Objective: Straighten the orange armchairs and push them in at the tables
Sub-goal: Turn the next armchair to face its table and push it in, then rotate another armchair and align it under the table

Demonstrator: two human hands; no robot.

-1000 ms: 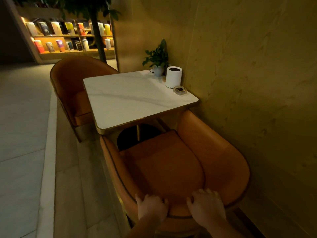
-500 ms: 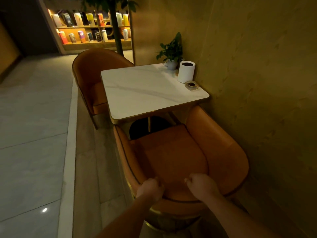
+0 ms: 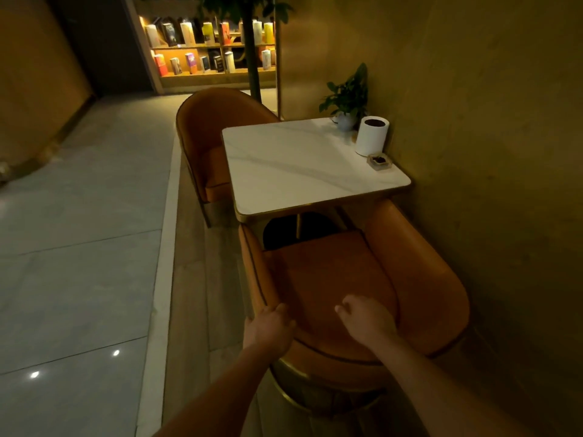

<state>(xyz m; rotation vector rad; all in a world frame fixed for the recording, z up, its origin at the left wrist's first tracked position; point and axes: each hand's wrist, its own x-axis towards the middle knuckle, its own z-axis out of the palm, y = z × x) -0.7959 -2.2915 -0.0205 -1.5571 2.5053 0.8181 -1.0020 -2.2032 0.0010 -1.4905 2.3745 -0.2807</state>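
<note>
Push-in step on the near armchair point(image 3: 331, 279): arm tips at the table point(image 3: 309, 159) edge, seat not yet under. Our left hand point(image 3: 269, 326) curls over its back rim; right hand point(image 3: 367, 318) hovers loose, holding nothing. Next we likely need both hands on, then a straight push.

Far armchair point(image 3: 205, 121) partly behind table point(image 3: 299, 165), treetop point(image 3: 239, 4) cropped, books point(image 3: 186, 33) likely illegible

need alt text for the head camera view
A person's left hand and right hand are at the curved back of an orange armchair drawn up to a white marble table by the wall; a second orange armchair sits opposite.
</note>
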